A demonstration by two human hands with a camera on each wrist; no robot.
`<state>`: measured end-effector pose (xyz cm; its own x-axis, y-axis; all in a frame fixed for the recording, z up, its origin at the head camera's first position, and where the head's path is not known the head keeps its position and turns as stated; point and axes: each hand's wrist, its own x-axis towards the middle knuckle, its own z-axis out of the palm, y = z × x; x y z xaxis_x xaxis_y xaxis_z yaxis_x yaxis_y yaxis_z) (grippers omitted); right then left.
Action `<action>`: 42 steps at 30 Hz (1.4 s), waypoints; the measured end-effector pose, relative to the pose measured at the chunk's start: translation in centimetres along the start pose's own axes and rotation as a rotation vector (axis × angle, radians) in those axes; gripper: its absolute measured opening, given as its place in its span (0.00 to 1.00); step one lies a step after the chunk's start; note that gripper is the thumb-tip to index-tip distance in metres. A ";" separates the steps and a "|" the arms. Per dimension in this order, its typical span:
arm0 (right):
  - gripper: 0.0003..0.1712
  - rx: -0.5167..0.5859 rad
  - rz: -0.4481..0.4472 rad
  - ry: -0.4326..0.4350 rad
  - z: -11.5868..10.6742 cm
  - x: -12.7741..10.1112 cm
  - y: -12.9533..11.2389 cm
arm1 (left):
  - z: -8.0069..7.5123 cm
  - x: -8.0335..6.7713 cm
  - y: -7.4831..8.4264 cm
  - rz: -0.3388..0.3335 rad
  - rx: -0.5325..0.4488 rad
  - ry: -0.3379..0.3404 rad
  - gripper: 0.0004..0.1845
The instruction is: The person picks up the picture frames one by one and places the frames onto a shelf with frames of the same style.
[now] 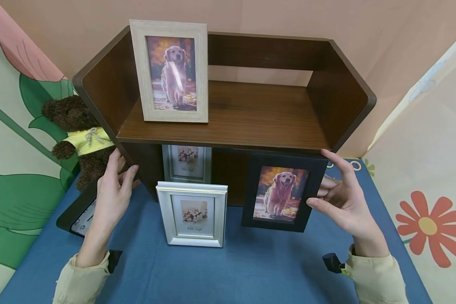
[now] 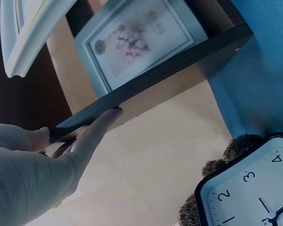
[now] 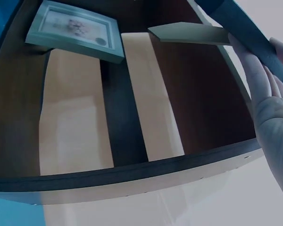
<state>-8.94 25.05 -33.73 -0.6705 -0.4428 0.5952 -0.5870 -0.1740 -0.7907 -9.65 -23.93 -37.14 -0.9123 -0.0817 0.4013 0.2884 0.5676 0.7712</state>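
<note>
Four picture frames [image 1: 169,71], one bear [image 1: 80,135], one clock [image 1: 81,217]

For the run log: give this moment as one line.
left hand: on shelf side | right hand: holds black frame | silver frame: on table

Right hand [image 3: 273,117] holds a dark frame's edge [image 3: 247,35]; a pale frame [image 3: 75,30] stands inside the shelf [image 3: 132,172]
</note>
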 end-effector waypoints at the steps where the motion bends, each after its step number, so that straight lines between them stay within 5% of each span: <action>1: 0.53 -0.002 -0.004 0.006 0.0 0.1 -0.1 | 0.0 0.0 0.0 -0.001 0.002 0.000 0.37; 15: 0.53 -0.038 -0.047 0.059 0.2 1.4 -0.9 | 0.0 -0.1 0.0 0.023 0.019 0.007 0.36; 42: 0.45 0.063 -0.211 0.270 1.3 4.9 -3.0 | 0.3 -0.1 -0.2 0.089 0.017 0.034 0.35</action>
<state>-9.90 22.30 -28.63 -0.6381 -0.1438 0.7564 -0.7022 -0.2943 -0.6483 -9.75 -23.82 -37.47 -0.8727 -0.0579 0.4848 0.3628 0.5876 0.7233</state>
